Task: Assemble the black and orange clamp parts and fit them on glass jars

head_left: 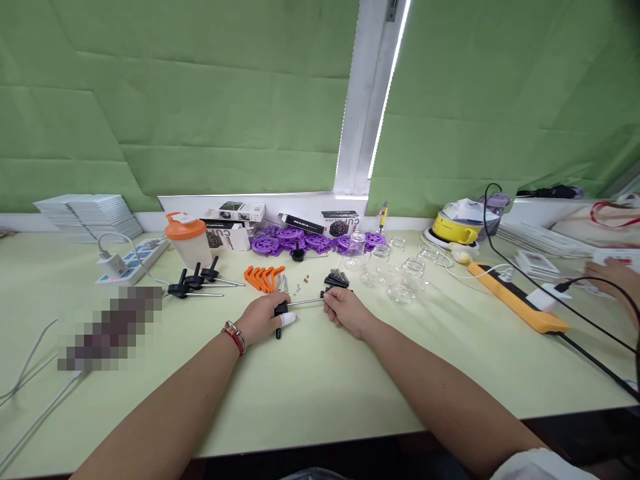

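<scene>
Head view. Metal rod [306,303] lies level across mid-table, thin and silver, with a black handle [280,311] at its left end. Left hand [263,319] is closed around that handle; a white wrap shows on one fingertip and a red-and-white bracelet [235,337] sits on the wrist. Right hand [345,309] is closed over the rod's other end, where a small dark part is mostly hidden.

Table [320,380] runs bare from the hands down to its near edge at 6 o'clock. At 12 o'clock of the hands lie small screws [300,287] and a black cluster [336,279]. At 11 o'clock are orange clips [264,277], count unclear, and three black-handled rods [193,283]. Purple wheels [300,241], at least five, sit farther back. Glass jars [395,270], about six, stand at 1 o'clock. Orange power strip [517,299] lies at 3 o'clock; another person's hand [615,277] is at the right border.
</scene>
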### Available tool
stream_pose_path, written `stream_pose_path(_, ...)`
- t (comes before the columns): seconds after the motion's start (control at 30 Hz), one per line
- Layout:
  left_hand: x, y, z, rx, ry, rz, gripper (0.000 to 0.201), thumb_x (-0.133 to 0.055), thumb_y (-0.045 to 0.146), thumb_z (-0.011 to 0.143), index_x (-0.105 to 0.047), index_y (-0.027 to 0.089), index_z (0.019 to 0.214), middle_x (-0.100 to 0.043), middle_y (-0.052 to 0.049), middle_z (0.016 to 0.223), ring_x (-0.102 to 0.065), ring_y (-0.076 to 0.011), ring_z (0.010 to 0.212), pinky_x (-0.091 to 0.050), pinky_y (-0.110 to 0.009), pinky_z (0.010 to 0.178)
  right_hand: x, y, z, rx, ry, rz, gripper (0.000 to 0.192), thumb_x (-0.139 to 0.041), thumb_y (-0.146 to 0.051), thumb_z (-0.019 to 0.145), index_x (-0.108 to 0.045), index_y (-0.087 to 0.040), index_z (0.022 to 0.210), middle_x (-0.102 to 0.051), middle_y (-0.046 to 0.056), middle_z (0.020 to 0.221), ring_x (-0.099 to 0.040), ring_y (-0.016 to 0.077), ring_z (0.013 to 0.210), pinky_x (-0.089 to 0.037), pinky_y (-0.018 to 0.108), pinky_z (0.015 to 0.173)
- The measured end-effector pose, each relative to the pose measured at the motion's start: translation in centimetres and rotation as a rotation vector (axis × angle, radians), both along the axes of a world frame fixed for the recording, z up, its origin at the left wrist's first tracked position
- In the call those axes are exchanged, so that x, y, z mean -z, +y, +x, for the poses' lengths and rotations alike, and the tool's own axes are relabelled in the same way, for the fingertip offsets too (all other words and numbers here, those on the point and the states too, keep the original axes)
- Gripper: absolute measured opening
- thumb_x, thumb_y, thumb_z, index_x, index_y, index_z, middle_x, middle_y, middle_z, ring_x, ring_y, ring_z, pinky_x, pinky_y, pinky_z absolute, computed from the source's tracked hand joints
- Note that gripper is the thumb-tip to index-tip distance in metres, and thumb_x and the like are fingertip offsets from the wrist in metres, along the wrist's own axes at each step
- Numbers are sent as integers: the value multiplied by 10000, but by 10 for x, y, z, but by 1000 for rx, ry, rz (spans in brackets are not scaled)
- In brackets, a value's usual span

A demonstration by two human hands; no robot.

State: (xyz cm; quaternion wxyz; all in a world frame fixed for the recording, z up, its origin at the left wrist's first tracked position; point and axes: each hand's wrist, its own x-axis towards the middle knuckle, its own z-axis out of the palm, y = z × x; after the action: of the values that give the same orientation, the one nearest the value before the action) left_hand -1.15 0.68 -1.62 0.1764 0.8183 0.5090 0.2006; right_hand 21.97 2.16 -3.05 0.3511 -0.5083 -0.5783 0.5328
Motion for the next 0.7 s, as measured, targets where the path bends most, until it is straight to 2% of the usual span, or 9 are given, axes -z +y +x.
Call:
stream_pose_path(0.17, 0, 1, 0, 1, -12, -3, 345, -508, 515, 773, -559, 222, 947, -607, -21, 860, -539, -186, 746, -402, -284, 652, 1, 0, 2, 0, 28, 2, 230, -464, -354, 853, -486, -172, 713, -503, -37, 498, -385, 53, 354, -316, 180, 354)
stream_pose_path(0.33, 0, 0, 0, 4, -21, 0, 341, -514, 507, 767, -567, 219, 942, -604, -23, 849, -531, -184, 735, -403, -286, 648, -3, -3, 4, -10, 130, -7, 118, -543, -259, 791, -477, -191, 862, -541, -34, 636, -467, 69, 456, -357, 177, 371)
stream_pose_path(0.53, 0, 1, 0, 10, -18, -2, 353, -505, 517, 767, -566, 219, 945, -604, -27, 856, -532, -190, 750, -409, -292, 659, -2, -3, 3, -24, 104, 4, 77, -526, -239, 789, -476, -182, 782, -533, -37, 595, -440, 61, 422, -346, 180, 368)
stream_pose_path(0.7, -1, 0, 1, 5, -19, -3, 337, -506, 506, 770, -563, 222, 942, -605, -21, 846, -534, -186, 740, -409, -288, 658, -1, -1, 3, -23, 70, -2, 148, -510, -294, 814, -471, -178, 731, -507, -48, 521, -412, 55, 383, -334, 178, 370)
